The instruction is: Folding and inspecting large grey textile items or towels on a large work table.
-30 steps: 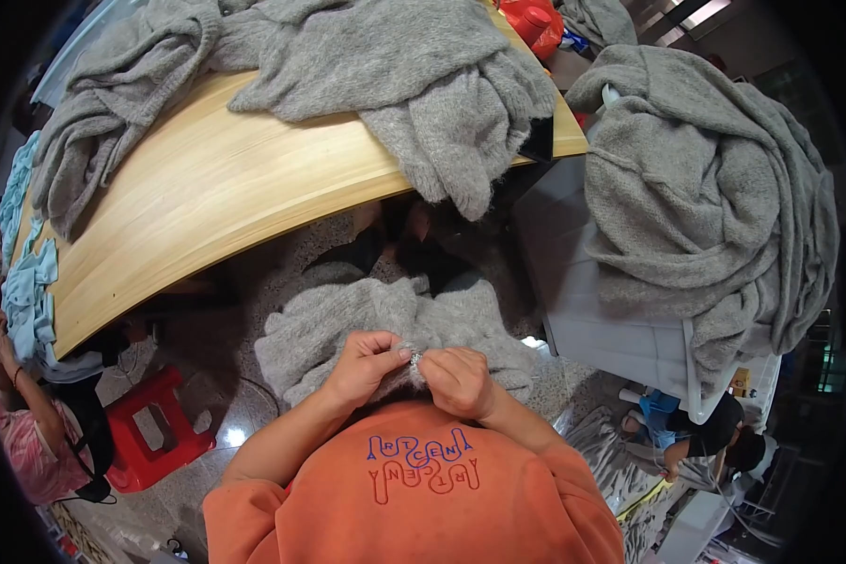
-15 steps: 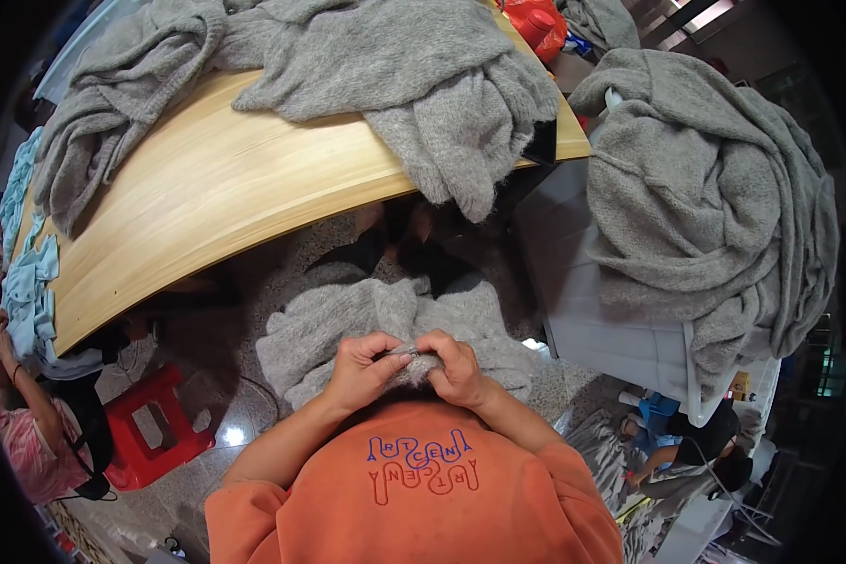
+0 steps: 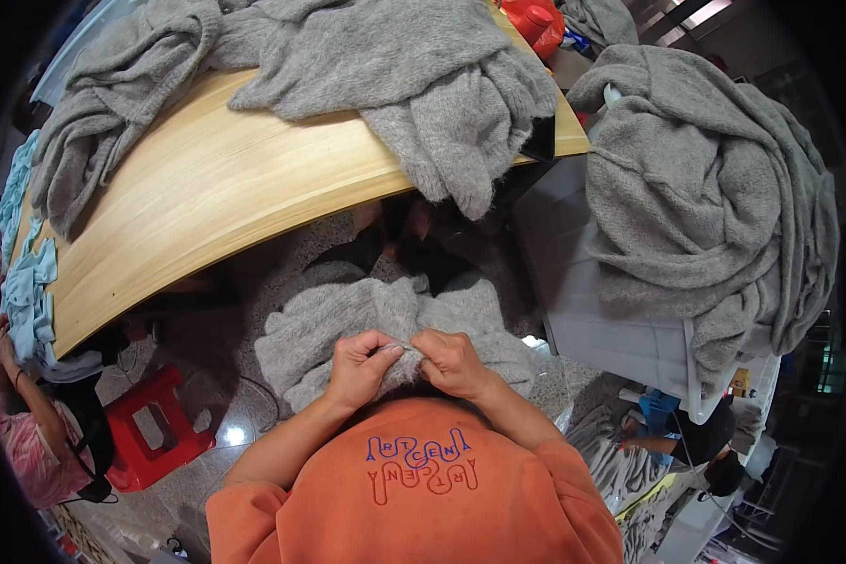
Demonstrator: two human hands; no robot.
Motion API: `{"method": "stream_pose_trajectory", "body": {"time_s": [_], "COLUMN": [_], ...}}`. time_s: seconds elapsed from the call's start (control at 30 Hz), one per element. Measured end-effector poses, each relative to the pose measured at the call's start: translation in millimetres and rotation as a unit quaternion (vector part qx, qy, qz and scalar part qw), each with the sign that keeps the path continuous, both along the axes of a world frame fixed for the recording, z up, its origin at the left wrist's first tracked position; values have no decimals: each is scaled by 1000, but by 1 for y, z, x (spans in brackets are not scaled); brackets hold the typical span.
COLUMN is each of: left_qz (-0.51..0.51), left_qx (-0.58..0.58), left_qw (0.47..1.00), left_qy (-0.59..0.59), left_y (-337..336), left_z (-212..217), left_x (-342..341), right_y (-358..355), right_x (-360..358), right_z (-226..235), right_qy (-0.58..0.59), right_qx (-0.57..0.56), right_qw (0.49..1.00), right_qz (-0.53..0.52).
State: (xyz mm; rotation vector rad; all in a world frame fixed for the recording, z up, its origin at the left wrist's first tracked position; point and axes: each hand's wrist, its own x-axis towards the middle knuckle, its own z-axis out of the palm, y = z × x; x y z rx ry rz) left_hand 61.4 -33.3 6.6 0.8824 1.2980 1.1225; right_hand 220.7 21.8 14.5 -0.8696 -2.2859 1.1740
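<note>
Across my lap lies a fuzzy grey knitted garment [image 3: 315, 324], bunched in thick folds. My left hand [image 3: 361, 362] pinches its near edge between thumb and fingers. Right beside it my right hand [image 3: 449, 362] grips the same edge, its fingers curled inward. A short stretch of the knit shows between the two hands. The fingertips partly hide what lies in the pinch, so finer detail there cannot be made out.
Ahead stands a wooden table [image 3: 188, 179] with grey knits [image 3: 376, 56] hanging over its edge. At right, a grey bin [image 3: 573, 263] carries a large knit heap [image 3: 696, 188]. A red stool [image 3: 160, 428] stands at left. Co-workers sit at both sides, near pale blue cloth [image 3: 30, 296] at left.
My right hand has turned and its fingers have curled in more, while both hands stay at the garment's edge. The co-worker at right has shifted.
</note>
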Motion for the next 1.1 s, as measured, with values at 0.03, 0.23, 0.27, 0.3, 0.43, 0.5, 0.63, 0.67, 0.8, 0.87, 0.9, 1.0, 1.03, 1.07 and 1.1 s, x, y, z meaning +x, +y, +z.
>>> {"method": "stream_pose_trajectory", "body": {"time_s": [0.03,0.23,0.27,0.3,0.43,0.5,0.63,0.67,0.8,0.87,0.9,1.0,1.03,1.07,1.1], "left_qz": [10,55,60,60,71,63,47,43,31,17,16,28,8,-9,-7], "left_qx": [-3,93,117,117,216,234,311,327,367,370,370,354,295,234,232], "left_qw": [1000,982,971,971,934,926,897,889,861,850,850,860,886,909,909], "left_qy": [9,154,201,201,277,290,311,316,351,375,374,366,357,346,346], "left_y": [-1,-2,-2,-2,-2,-2,0,0,-2,-1,-1,-1,0,-1,-3], "left_z": [-2,5,7,7,9,10,11,11,11,13,13,12,14,15,11], "left_x": [1,11,12,13,13,11,9,9,8,7,7,5,3,1,-5], "right_y": [-2,-15,-16,-17,-18,-18,-16,-15,-14,-12,-12,-12,-9,-7,-4], "right_x": [-2,-7,-8,-8,-9,-9,-10,-9,-14,-16,-17,-18,-17,-14,-7], "right_z": [2,-4,-4,-3,1,2,12,14,13,17,16,6,3,1,2], "right_qy": [5,39,36,36,36,40,86,68,27,-31,-31,-46,9,63,63], "right_qx": [16,35,31,31,35,24,-55,-39,45,127,128,178,148,116,91], "right_qw": [1000,993,992,992,991,991,987,989,991,987,987,978,977,969,966], "right_qz": [-21,-104,-119,-118,-127,-125,-126,-126,-124,-95,-96,-102,-156,-207,-233]}}
